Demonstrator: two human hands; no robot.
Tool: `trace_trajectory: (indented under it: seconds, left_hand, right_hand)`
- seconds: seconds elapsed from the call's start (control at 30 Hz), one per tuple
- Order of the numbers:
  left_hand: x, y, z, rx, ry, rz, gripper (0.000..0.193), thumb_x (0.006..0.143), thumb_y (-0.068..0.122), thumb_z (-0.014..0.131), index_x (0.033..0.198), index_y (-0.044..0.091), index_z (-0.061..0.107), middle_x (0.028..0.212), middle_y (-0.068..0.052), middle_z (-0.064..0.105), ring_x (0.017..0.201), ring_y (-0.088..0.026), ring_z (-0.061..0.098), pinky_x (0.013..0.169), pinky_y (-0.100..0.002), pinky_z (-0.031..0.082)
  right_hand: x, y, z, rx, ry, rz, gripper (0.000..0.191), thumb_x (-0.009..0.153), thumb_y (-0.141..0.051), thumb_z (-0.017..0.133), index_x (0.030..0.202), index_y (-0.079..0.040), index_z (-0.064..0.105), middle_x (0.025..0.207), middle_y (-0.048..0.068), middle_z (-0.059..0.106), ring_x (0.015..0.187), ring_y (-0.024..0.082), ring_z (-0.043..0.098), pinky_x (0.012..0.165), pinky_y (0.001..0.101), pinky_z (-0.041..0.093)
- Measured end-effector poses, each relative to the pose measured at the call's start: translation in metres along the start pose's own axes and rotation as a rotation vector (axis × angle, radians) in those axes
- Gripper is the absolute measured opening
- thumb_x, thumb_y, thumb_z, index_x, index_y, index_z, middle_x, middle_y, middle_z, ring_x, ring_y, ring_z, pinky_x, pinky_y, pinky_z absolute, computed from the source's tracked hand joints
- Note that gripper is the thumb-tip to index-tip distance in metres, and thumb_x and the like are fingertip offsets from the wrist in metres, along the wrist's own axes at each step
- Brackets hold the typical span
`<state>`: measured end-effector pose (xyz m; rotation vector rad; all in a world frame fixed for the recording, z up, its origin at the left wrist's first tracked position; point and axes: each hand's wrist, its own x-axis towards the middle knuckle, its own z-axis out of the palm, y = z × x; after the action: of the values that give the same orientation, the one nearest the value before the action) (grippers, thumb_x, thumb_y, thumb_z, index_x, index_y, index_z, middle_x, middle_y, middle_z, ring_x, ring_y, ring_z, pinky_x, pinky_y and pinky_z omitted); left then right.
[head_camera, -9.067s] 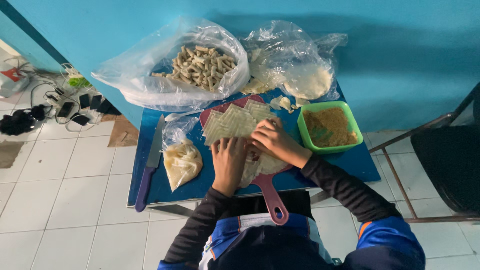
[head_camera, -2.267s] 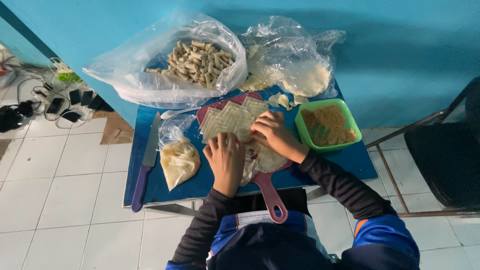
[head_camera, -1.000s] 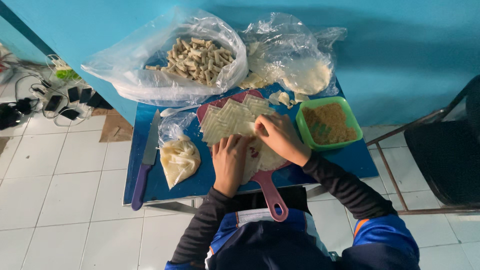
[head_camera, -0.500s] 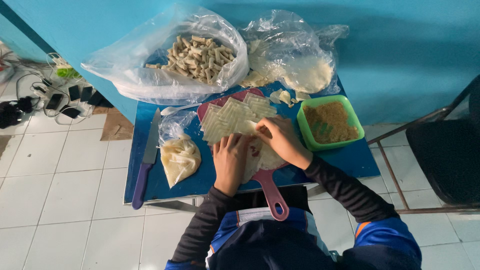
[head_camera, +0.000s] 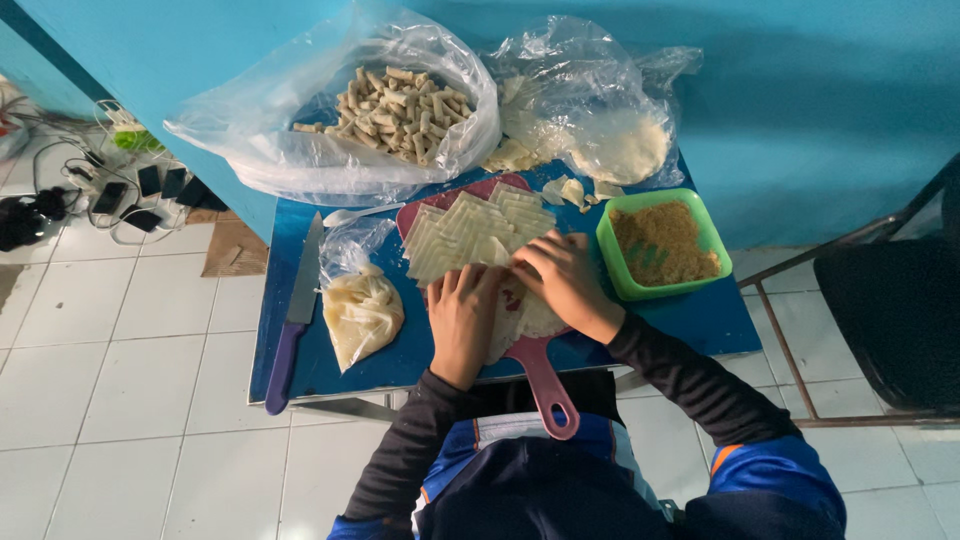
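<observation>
Two hands, the left hand (head_camera: 462, 318) and the right hand (head_camera: 562, 282), lie side by side, fingers bent down on a pale wrapper (head_camera: 527, 312) on the pink board (head_camera: 535, 365). Whatever is under the fingers is hidden.

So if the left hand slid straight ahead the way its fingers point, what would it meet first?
The left hand lies flat on the pink cutting board, fingers pointing away from the person. Straight ahead it would probably meet the fanned stack of pale wrapper sheets first, then the bag of rolled pieces, though depth is hard to judge.
</observation>
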<state>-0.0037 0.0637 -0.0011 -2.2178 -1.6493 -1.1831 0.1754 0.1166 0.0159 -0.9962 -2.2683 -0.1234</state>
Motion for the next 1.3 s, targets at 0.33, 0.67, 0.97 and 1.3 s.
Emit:
trace_trajectory:
  seconds: [0.33,0.67,0.97,1.3]
  left_hand:
    - [-0.001,-0.002,0.005,-0.007,-0.021,-0.069,0.032,0.092,0.02,0.068,0.123,0.014,0.065,0.103,-0.001,0.069,0.101,-0.023,0.065,0.091,-0.041,0.043]
    - [-0.004,0.0,-0.012,0.002,0.002,0.04,0.027,0.089,0.015,0.067,0.115,0.019,0.072,0.11,0.004,0.071,0.102,-0.019,0.065,0.098,-0.041,0.042]
    - [-0.005,-0.002,-0.01,0.019,-0.016,0.048,0.027,0.089,0.014,0.066,0.115,0.018,0.072,0.111,0.004,0.07,0.102,-0.019,0.065,0.099,-0.041,0.042]
    - [-0.005,-0.003,-0.008,0.011,-0.017,0.037,0.027,0.087,0.013,0.065,0.112,0.016,0.072,0.109,0.002,0.071,0.103,-0.02,0.065,0.099,-0.041,0.042]
  right_hand:
    - [-0.004,0.002,0.002,0.073,0.006,-0.026,0.015,0.087,-0.016,0.076,0.101,-0.015,0.072,0.1,-0.003,0.069,0.098,0.02,0.06,0.089,0.0406,0.034]
    - [0.005,0.007,0.003,0.081,-0.044,0.019,0.01,0.092,-0.015,0.074,0.102,-0.017,0.072,0.097,-0.005,0.07,0.097,0.02,0.06,0.09,0.0405,0.036]
    - [0.023,0.015,0.015,0.081,-0.142,-0.058,0.011,0.088,-0.019,0.074,0.098,-0.019,0.069,0.095,-0.001,0.063,0.098,0.022,0.058,0.087,0.042,0.036]
    - [0.014,0.034,0.009,0.053,-0.054,-0.013,0.009,0.091,-0.016,0.074,0.096,-0.018,0.066,0.097,-0.004,0.064,0.097,0.021,0.058,0.09,0.0425,0.035]
